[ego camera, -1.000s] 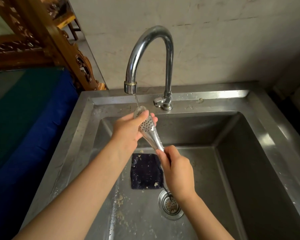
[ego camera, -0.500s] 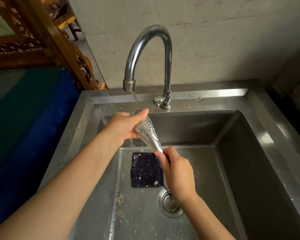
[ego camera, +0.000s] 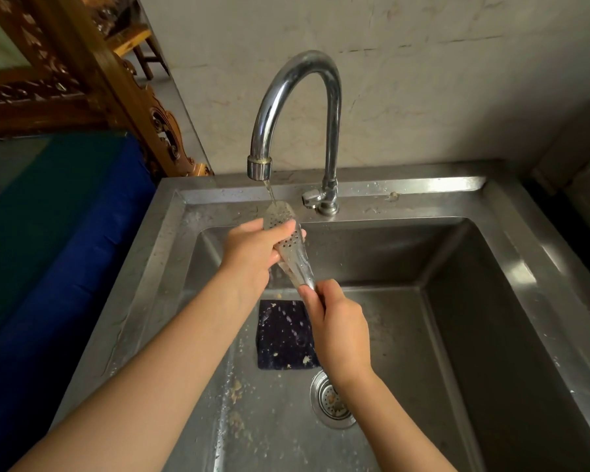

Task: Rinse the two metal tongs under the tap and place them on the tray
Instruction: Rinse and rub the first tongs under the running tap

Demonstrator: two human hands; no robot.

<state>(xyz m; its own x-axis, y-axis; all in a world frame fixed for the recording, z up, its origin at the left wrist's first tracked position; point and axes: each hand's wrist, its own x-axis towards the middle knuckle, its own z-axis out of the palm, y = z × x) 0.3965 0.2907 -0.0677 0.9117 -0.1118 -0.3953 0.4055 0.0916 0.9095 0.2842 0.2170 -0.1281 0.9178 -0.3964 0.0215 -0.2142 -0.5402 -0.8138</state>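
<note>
text: none readable | labels: none | brands: none | numbers: none

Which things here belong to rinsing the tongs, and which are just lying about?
In the job: metal tongs, tap running onto them, left hand and right hand gripping them, sink.
Lying about: dark pad on the sink floor, drain strainer, carved wooden frame, blue cover. No tray in view.

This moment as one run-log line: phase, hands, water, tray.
phase: rinsing | tongs: under running tap | left hand: grips perforated end | right hand: holds handle end | tray: not in view
</note>
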